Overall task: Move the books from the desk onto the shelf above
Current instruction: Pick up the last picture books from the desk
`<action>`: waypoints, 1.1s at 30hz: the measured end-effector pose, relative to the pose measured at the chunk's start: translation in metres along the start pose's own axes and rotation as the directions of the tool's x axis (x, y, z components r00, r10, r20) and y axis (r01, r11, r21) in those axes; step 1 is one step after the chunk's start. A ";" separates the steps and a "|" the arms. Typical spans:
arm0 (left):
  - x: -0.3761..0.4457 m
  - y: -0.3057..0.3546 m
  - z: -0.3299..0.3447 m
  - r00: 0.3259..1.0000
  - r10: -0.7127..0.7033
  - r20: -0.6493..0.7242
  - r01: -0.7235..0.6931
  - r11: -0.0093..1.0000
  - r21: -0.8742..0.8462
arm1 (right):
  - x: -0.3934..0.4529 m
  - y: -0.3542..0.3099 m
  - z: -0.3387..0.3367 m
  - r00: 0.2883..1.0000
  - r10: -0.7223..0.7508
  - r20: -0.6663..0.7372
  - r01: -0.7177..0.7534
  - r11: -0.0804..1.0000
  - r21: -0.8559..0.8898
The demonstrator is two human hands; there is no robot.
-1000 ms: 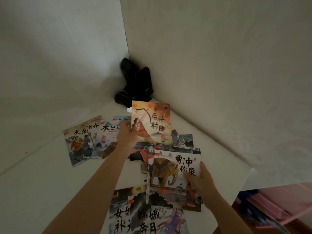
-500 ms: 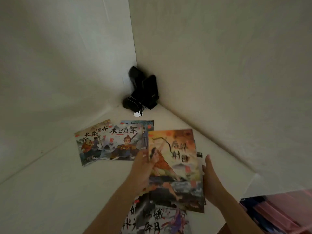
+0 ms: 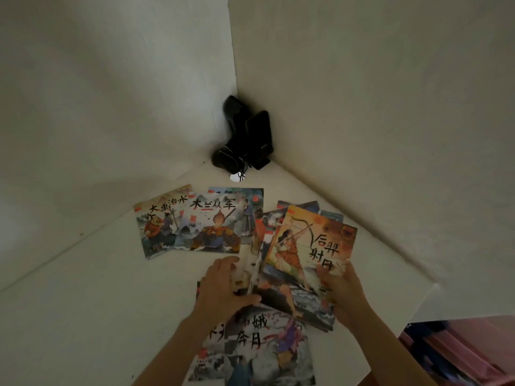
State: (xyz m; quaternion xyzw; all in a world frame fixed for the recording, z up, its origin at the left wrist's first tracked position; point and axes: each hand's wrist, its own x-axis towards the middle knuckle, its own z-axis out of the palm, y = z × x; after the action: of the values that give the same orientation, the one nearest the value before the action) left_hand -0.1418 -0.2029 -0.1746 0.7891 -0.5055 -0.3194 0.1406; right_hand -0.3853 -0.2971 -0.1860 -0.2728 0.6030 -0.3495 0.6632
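1. Right now both hands hold a stack of books (image 3: 309, 263) tilted above the white surface (image 3: 83, 302), the archer cover on top
2. Left hand (image 3: 223, 288) grips the stack's left edge, fingers curled round it
3. Right hand (image 3: 342, 291) clasps the right edge, thumb on the cover
4. More books (image 3: 195, 221) lie flat near the black speakers (image 3: 245, 140) in the corner

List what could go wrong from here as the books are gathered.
1. The left hand and right hand hold an uneven, fanned stack topped by the archer book; thin books may slip out.
2. The stack overlaps the moon-title book near the white surface's edge; dragging might knock it off.
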 end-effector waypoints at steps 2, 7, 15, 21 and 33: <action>0.008 -0.004 -0.016 0.997 -0.018 0.069 0.011 0.995 0.097 | -0.001 -0.004 0.011 1.000 0.023 0.000 -0.023 0.997 0.068; 0.002 -0.033 -0.038 0.990 0.028 0.141 -0.020 0.998 -0.057 | -0.005 -0.010 0.043 0.997 -0.007 0.077 -0.002 0.992 0.124; -0.011 -0.079 -0.079 0.982 -0.166 0.085 0.125 0.924 0.362 | 0.006 -0.040 0.047 0.955 -0.281 0.098 0.275 0.958 0.077; 0.008 -0.020 -0.068 0.993 0.107 -0.051 -0.119 0.882 -0.455 | -0.005 -0.040 0.053 0.885 -0.399 0.238 0.413 0.911 -0.008; 0.025 0.039 -0.011 0.946 0.188 -0.264 -0.318 0.692 -0.648 | -0.017 -0.018 0.021 0.802 -0.571 0.176 0.594 0.730 -0.338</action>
State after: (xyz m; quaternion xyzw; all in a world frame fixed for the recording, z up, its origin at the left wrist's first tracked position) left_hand -0.1547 -0.2440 -0.1540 0.6291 -0.4419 -0.3889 0.5076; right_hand -0.3677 -0.2963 -0.1589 -0.5800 0.5224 -0.4088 0.4727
